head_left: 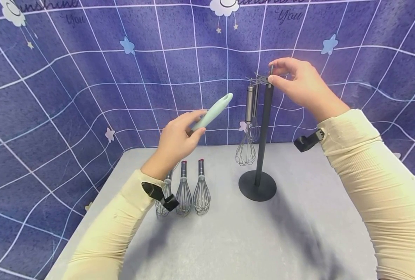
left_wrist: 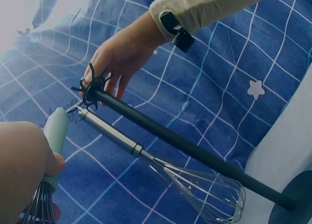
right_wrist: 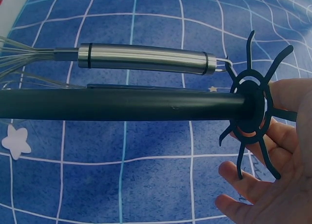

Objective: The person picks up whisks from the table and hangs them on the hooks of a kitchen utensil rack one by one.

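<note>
My left hand grips a whisk by its pale green handle, whose looped end points up and to the right. In the left wrist view its wires hang below the fingers. At the top of a black utensil stand, my right hand holds the ring of hooks between thumb and fingers. A steel whisk hangs from a hook on the stand's left side, with a second, dark-handled whisk partly hidden behind it.
Three whisks lie side by side on the grey table: one at the right, one in the middle, and one at the left partly behind my left wrist. A blue checked cloth hangs behind the table.
</note>
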Demonstrator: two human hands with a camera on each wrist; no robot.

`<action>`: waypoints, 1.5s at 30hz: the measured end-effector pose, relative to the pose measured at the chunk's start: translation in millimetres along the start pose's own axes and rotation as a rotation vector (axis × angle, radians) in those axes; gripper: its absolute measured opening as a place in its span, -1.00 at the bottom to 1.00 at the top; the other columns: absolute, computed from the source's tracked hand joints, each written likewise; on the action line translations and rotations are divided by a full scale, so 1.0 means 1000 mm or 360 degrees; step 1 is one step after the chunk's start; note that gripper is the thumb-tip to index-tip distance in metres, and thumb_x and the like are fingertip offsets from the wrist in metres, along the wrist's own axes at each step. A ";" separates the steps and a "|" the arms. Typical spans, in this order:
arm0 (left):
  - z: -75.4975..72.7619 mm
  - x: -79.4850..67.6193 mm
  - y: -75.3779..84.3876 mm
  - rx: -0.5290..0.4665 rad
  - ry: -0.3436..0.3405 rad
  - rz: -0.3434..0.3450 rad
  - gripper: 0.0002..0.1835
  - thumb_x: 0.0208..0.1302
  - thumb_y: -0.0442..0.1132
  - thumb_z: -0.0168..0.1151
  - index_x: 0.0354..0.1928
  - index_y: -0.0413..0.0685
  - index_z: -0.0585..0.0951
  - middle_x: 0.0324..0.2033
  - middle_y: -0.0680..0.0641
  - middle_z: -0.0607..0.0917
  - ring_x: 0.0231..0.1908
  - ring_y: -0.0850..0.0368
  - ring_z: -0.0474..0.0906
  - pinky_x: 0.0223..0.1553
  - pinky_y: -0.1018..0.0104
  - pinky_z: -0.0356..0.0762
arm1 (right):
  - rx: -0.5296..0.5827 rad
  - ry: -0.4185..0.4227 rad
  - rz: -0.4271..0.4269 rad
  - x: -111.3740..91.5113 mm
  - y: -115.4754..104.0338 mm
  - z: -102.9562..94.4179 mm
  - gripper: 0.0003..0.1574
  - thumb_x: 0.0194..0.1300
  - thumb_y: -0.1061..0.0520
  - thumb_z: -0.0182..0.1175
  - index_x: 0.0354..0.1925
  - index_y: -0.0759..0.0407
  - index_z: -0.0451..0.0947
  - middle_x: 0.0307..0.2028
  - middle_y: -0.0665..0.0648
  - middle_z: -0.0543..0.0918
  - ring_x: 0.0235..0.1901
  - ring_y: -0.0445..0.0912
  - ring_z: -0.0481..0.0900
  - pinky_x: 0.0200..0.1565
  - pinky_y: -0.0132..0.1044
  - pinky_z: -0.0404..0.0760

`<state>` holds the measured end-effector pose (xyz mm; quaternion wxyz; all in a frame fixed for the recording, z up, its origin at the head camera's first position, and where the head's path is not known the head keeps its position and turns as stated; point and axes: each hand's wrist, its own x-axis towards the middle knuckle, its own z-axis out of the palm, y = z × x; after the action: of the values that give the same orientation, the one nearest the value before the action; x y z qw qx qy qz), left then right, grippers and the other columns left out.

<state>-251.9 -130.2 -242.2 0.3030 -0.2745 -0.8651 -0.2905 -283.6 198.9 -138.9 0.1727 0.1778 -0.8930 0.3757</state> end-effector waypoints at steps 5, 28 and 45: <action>0.003 0.001 0.005 -0.0009 0.0002 -0.0005 -0.52 0.32 -0.19 0.36 0.28 0.18 0.60 -0.07 0.05 0.71 -0.50 0.23 0.57 -0.50 0.22 0.47 | 0.0000 0.0003 -0.0005 0.000 0.000 0.000 -0.41 0.48 -0.06 0.10 0.39 0.07 0.43 0.26 0.29 0.56 0.25 0.28 0.43 0.29 0.21 0.30; 0.008 0.018 0.031 -0.0095 0.0091 0.0048 -0.53 0.29 -0.22 0.38 0.25 0.12 0.62 -0.11 0.03 0.71 -0.54 0.23 0.53 -0.52 0.23 0.42 | -0.0004 0.0026 -0.0017 0.000 0.000 0.000 -0.41 0.47 -0.04 0.11 0.38 0.10 0.43 0.25 0.31 0.56 0.27 0.23 0.41 0.33 0.19 0.27; 0.018 0.029 0.038 -0.0115 0.0072 -0.0032 -0.53 0.31 -0.20 0.37 0.26 0.18 0.61 -0.06 0.03 0.72 -0.50 0.23 0.60 -0.44 0.23 0.48 | 0.0009 0.0013 -0.0013 -0.001 -0.001 0.000 -0.39 0.47 -0.05 0.11 0.39 0.11 0.42 0.26 0.30 0.56 0.31 0.24 0.40 0.36 0.19 0.26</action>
<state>-252.8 -83.9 -221.5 0.3094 -0.2699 -0.8497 -0.3308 -282.7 198.2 -138.8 0.1775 0.1805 -0.8904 0.3782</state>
